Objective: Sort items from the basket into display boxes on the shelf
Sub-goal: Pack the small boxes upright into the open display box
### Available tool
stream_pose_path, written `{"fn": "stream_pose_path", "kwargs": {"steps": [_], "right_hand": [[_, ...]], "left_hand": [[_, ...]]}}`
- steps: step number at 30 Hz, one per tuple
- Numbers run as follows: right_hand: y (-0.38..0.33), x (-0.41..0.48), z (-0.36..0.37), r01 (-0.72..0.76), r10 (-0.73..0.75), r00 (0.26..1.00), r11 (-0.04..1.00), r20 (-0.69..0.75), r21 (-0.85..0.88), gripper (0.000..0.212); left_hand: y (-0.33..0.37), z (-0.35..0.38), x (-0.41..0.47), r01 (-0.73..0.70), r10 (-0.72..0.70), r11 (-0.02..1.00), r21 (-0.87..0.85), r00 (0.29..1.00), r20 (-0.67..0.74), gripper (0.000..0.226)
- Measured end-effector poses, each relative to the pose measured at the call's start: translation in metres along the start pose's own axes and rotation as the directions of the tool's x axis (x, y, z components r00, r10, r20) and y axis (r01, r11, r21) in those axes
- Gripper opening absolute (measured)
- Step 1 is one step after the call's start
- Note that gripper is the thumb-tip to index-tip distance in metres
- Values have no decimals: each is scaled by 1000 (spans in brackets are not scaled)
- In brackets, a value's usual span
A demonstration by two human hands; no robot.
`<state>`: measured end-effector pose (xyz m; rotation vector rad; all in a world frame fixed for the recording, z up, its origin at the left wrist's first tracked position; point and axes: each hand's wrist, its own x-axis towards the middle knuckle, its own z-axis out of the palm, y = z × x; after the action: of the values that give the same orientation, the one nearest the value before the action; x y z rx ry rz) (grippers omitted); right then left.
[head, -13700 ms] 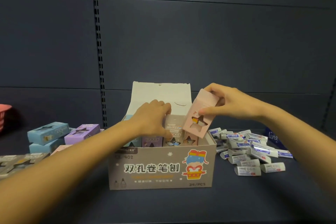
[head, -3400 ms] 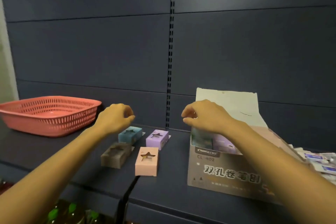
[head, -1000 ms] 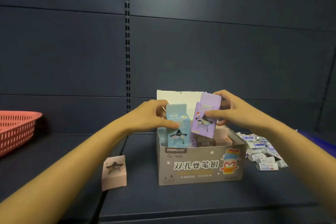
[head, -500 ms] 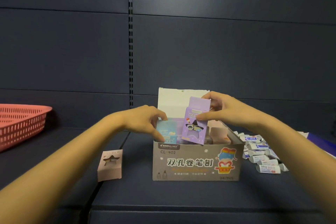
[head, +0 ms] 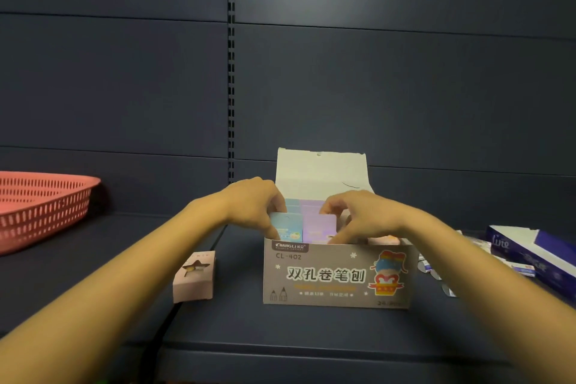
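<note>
**Both hands at work inside the sharpener display box**

Our left hand (head: 257, 207) curls over the top edge of a blue sharpener box (head: 286, 230), thumb down its left side, gripping it. Just beside it, our right hand (head: 358, 215) pinches a purple sharpener box (head: 319, 227), with the fingers on its top edge and the thumb low at its right corner. Both small boxes stand upright and touching in the front row of the display box (head: 330, 277), more pastel boxes packed behind them. The display box's lid flap (head: 321, 170) stands up at the back.

The display box sits mid-shelf (head: 237, 324), near the front edge. To its left, apart from it and also near the front edge, a pink sharpener box (head: 194, 277) with a star-shaped window stands alone. A coral basket (head: 43, 206) rests at the shelf's left edge, towards the back. Right of the display box we make out scattered erasers (head: 434, 271), partly hidden by our forearm, and a dark blue carton (head: 530, 254) at the right edge.
</note>
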<state>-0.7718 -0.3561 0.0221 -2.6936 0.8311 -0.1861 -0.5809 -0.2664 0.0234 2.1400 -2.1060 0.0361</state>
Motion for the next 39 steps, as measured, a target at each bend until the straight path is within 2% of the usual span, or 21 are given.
{"fn": "stream_pose_path", "kwargs": {"steps": [3,7,10,11,13,15,18,23,26,29,31,33,35,39], "right_hand": [[2,5,9,-9,9,1000,1000,-8,-30,40],[3,6,14,11,-12,1000,998,-22,-61,25],[6,8,14,-3,1,1000,993,-17,-120,40],[6,8,13,-6,5,1000,990,-10,-141,44],[6,8,12,-5,8,1000,987,15,-162,47],[4,10,11,12,-11,1000,986,8,-168,47],[-9,13,10,49,-70,987,989,-144,-143,42],[-55,21,13,208,-237,914,971,-330,-121,27],[-86,30,25,244,-271,906,962,-327,-120,26],[-114,43,43,217,-242,924,969,-297,-115,26],[-129,53,58,171,-203,944,975,-259,-142,27],[-142,60,73,90,-123,975,979,-184,-181,32],[-152,64,85,-18,-4,994,979,-106,-202,46],[-163,72,107,-175,176,984,955,-18,-240,69]], "left_hand": [[-1,2,0,-1,1,999,49,1000,7,44],[0,7,0,-15,9,994,105,998,57,36],[-3,10,-2,-28,25,997,68,999,41,22],[-4,10,-5,-27,27,999,40,1000,2,17],[-8,8,-12,5,-12,999,-46,991,-133,26],[-16,5,-23,35,-70,992,-120,948,-309,27],[-43,4,-44,145,-216,971,-189,869,-445,22],[-98,15,-82,460,-483,875,-152,810,-332,30],[-117,25,-99,617,-620,782,-84,757,-206,45],[-128,42,-106,730,-730,683,-15,682,-29,74],[-136,57,-106,757,-753,651,-55,654,78,88],[-141,67,-106,752,-747,635,-178,656,108,82],[-145,71,-108,719,-733,640,-272,677,64,74],[-154,65,-117,591,-665,699,-403,744,-63,56]]}}
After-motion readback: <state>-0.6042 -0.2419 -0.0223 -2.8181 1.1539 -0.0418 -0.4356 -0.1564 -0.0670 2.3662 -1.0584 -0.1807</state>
